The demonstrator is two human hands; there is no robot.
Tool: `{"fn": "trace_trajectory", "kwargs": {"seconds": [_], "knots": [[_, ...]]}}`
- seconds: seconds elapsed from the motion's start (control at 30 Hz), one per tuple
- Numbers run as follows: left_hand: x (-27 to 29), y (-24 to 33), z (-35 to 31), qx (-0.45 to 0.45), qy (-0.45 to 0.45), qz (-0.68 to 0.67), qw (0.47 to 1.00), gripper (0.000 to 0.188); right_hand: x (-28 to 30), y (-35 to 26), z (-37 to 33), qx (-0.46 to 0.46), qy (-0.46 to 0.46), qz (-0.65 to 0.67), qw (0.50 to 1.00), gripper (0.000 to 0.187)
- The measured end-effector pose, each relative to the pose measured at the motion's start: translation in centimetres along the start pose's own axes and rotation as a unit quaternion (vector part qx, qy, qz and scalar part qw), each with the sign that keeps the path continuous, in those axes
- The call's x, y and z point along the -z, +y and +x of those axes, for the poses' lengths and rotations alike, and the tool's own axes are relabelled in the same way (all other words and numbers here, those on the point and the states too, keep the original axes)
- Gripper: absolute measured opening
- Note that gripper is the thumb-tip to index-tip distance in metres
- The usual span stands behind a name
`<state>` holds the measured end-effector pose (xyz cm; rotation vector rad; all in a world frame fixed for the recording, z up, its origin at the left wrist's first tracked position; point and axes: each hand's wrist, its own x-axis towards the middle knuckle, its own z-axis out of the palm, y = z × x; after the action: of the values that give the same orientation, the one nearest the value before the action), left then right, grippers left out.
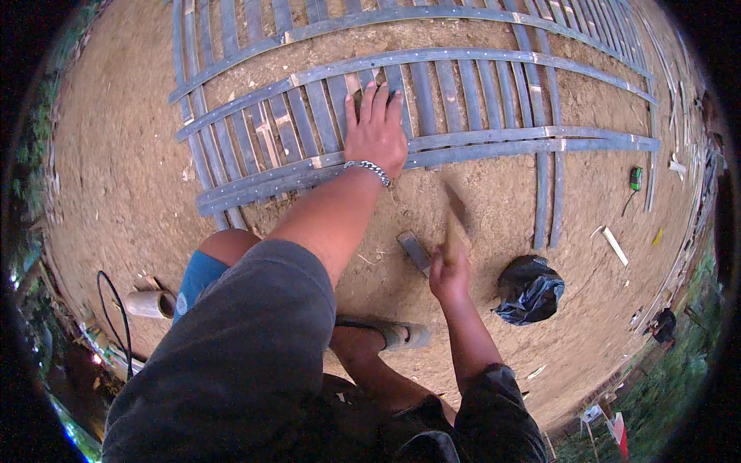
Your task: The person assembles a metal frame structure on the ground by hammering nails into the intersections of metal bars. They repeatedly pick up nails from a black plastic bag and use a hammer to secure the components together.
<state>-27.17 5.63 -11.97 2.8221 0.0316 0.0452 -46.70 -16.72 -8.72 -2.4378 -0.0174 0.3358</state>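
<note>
The left hand (376, 139) lies flat at twelve o'clock on the slatted frame (422, 96), fingers loosely spread. At four o'clock, the right hand (449, 275) wraps its fingers around a blurred, wood-handled tool (455, 233); a black plastic bag (529, 290) sits beyond.

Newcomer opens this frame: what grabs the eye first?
The large grey slatted frame filling the top, with the left hand spread over its near edge. Then the right hand, below centre, gripping a motion-blurred tool. A crumpled black plastic bag stands out to its right.
</note>
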Motion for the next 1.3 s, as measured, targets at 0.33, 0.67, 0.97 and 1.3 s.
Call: {"fn": "trace_trajectory", "kwargs": {"seconds": [0.33, 0.67, 0.97, 1.3], "knots": [[-0.2, 0.3, 0.2, 0.005, 0.01, -0.01, 1.0, 0.048, -0.1, -0.7, 1.1, -0.113, -0.074, -0.047, 0.99, 0.044], [-0.1, 0.3, 0.3, 0.004, 0.022, -0.01, 1.0, 0.048, 0.4, -1.6, 1.2, -0.17, -0.042, 0.049, 0.983, 0.048], [-0.1, 0.2, -0.4, 0.021, 0.022, -0.03, 0.999, 0.047, 1.5, -2.0, 0.2, -0.19, 0.0, 0.045, 0.981, 0.049], [-0.2, -0.3, 0.4, 0.025, 0.013, -0.016, 0.999, 0.05, 20.3, -1.7, -17.7, -0.278, -0.104, -0.084, 0.951, 0.05]]}}
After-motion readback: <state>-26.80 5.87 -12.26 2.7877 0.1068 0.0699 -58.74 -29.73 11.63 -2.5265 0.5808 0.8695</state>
